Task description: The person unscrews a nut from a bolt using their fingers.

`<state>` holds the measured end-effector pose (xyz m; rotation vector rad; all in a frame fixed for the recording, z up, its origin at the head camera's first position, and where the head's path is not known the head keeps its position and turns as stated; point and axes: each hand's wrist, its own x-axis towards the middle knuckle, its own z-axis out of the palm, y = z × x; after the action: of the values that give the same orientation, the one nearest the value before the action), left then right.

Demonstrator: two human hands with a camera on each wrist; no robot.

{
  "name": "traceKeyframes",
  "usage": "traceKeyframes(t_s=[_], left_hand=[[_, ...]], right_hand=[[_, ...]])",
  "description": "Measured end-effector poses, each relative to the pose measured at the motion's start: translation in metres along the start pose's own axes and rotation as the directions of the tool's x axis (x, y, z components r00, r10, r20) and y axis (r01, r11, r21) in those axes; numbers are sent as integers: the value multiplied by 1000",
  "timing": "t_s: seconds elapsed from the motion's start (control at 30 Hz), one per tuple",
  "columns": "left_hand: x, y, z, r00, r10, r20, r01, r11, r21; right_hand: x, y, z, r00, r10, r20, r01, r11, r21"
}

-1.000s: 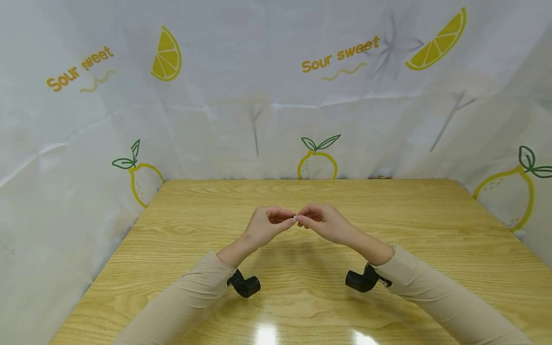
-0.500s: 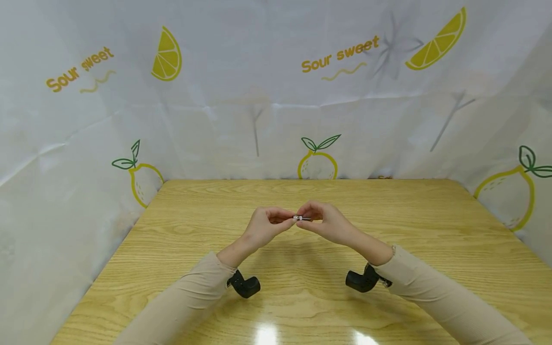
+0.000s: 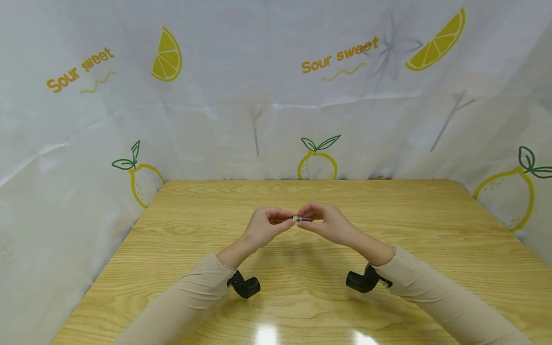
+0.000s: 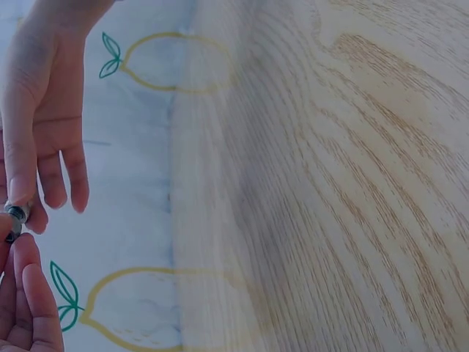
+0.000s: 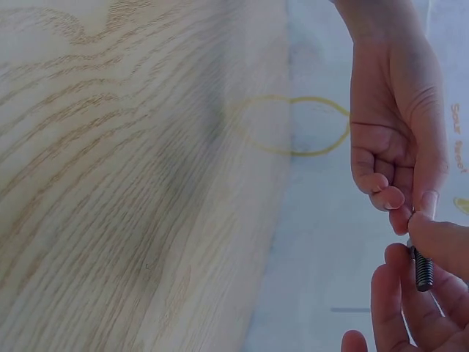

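Above the middle of the wooden table, a small metal bolt (image 3: 306, 219) lies level between both hands, its threaded end pointing right. My left hand (image 3: 265, 227) pinches the bolt's left end between thumb and fingers, covering part of it. The thumb and forefinger of my right hand (image 3: 331, 226) pinch a small nut (image 3: 300, 218) on the bolt. In the right wrist view the bare threaded shank (image 5: 423, 271) sticks out past the right fingertips, which hide most of the nut. A bit of metal (image 4: 16, 213) shows between the fingertips in the left wrist view.
The wooden table (image 3: 293, 297) spreads out beneath both hands. Behind it and along its sides hangs a white cloth (image 3: 276, 120) printed with lemons. Black wrist mounts (image 3: 246, 286) hang below the beige sleeves (image 3: 185, 299).
A second ago the right fingers covered most of the bolt; since then they have parted a little, leaving the nut and shank in sight. Both arms have stayed in place.
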<state>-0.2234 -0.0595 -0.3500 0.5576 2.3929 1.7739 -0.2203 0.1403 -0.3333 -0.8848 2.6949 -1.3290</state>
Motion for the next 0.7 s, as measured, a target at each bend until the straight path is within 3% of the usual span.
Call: traceKeyframes(t_s=[0.13,0.3,0.57,0.7], left_hand=[[0,0,0,1000,1,1,-1,1000,-7],[0,1,0,1000,-2,1,2,1000,-5],[0,0,0,1000,4,-2,-4,1000,-1],[0,0,0,1000,3,-6,-3,1000,-8]], right_hand=[[1,1,0,1000,2,-12,-2,1000,6],[0,0,0,998,51,40,-52,999,13],[2,-1,0,1000,6,2,-6,1000,-7],[2,-1,0,1000,16,22,-16,1000,15]])
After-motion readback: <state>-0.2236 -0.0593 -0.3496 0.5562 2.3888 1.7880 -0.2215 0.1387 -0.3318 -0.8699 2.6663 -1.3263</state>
